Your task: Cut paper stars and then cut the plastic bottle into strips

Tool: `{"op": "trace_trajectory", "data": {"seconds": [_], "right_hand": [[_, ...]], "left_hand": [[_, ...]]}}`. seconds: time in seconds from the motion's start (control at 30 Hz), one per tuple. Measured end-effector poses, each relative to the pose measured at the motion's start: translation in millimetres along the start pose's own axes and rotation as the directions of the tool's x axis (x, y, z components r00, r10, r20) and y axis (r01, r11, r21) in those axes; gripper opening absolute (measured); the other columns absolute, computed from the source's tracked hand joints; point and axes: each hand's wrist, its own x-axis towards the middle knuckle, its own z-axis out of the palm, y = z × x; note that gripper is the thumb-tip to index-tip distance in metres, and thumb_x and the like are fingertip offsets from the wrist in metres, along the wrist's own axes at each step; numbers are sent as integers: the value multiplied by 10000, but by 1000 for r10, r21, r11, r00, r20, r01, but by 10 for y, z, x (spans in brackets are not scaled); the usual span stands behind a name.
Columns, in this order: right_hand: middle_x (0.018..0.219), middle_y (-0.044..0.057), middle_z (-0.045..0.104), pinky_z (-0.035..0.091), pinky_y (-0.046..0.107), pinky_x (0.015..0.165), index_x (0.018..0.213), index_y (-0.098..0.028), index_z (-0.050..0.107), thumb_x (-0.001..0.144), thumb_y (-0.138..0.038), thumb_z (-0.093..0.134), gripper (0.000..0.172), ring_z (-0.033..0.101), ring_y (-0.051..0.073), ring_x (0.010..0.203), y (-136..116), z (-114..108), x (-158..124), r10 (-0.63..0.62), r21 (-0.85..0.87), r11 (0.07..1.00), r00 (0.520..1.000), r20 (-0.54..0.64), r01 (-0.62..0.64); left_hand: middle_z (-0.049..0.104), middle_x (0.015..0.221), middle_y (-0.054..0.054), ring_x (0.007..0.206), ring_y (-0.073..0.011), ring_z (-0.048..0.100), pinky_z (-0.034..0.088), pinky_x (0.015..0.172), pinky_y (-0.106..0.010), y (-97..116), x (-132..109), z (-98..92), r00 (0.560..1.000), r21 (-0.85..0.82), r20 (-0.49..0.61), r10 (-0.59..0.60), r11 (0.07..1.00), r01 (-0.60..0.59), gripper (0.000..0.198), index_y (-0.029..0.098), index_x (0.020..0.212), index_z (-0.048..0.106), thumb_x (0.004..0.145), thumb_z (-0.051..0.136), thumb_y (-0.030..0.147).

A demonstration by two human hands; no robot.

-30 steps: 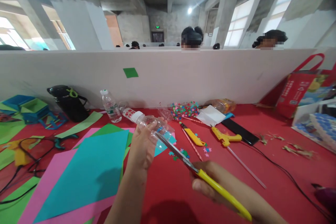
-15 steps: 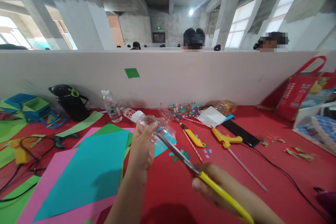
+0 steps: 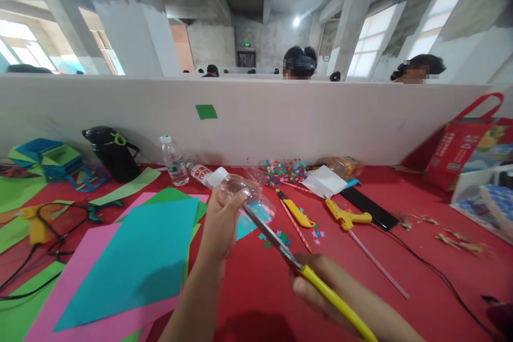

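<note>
My left hand [image 3: 223,224] is closed around a cut clear plastic bottle top [image 3: 239,188] with a white cap, tilted up and to the left. My right hand [image 3: 320,280] grips yellow-handled scissors [image 3: 276,240] over the front of the table. Their metal blades reach up to the bottle's plastic, close to my left fingers; whether they are biting into it I cannot tell. Beneath the bottle lies a small blue paper piece [image 3: 245,228]. Right of the blades are a yellow utility knife [image 3: 298,215] and loose paper stars [image 3: 284,238].
Blue, pink and green paper sheets [image 3: 136,262] lie at the left. A black thermos [image 3: 110,155] and a water bottle [image 3: 174,163] stand before the white partition [image 3: 280,123]. On the right are a yellow glue gun [image 3: 347,216], its cable, and a red bag [image 3: 452,155].
My left hand has turned the bottle top so its cap sits further right and higher. The scissors stay at its side, their tips shifted slightly. The whole view has moved a little.
</note>
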Motion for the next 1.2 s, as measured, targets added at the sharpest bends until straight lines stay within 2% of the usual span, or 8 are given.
{"op": "trace_trajectory", "data": {"seconds": [0.2,0.33,0.6,0.8,0.9,1.0,1.1,1.2], "right_hand": [[639,-59,337,210,232,462,723,-203,395,877,-784,358,601,271,93,556,85,43,37,-12,58,998,1000,-9,12],[623,-69,304,181,233,449,685,-204,376,887,-740,427,575,240,86,547,172,77,74,28,77,997,1000,-12,-27],[678,-42,390,266,233,505,768,-208,418,880,-775,364,580,330,110,595,-18,37,-22,54,69,996,998,-38,-51],[540,-81,280,171,239,447,664,-228,353,760,-898,345,677,254,87,498,-90,27,53,96,112,989,995,-11,-94],[541,-90,254,148,240,453,650,-227,341,742,-890,412,673,237,78,497,-58,49,83,149,112,983,988,-36,-144],[566,-88,238,149,242,464,636,-226,325,739,-892,416,680,230,79,516,3,72,93,127,95,988,990,-55,-122],[567,-85,245,146,245,451,654,-229,335,737,-908,377,686,227,81,508,44,65,75,86,137,987,996,3,-85],[574,-75,322,188,235,448,732,-225,376,799,-868,350,647,279,88,504,20,25,40,90,163,982,995,50,-97]], "left_hand": [[719,825,-25,854,-212,700,536,839,-378,35,-25,52,1000,-8,5,5,1000,-5,234,181,877,622,680,746,206],[717,820,-21,831,-201,698,532,839,-373,42,3,26,1000,-5,0,8,1000,-8,220,184,886,618,696,730,188],[714,884,-34,865,-199,683,516,826,-341,-46,-25,4,993,60,109,39,997,-46,132,187,895,641,770,683,196],[713,880,-36,854,-195,673,503,790,-317,-62,-41,6,987,87,150,52,994,-66,125,184,910,653,793,681,219],[713,877,-35,847,-196,672,502,774,-316,-53,-29,-15,989,94,139,48,994,-62,131,188,915,651,792,683,222],[714,880,-37,847,-197,671,499,786,-321,-47,-20,-35,990,95,135,43,994,-56,132,191,919,648,796,680,225],[716,891,-38,854,-197,671,498,800,-326,-51,-16,-39,990,101,135,43,993,-57,128,197,931,640,809,669,222],[715,915,-40,864,-204,674,503,793,-323,-60,-27,-10,985,138,158,61,987,-83,151,202,931,635,792,690,221]]}}
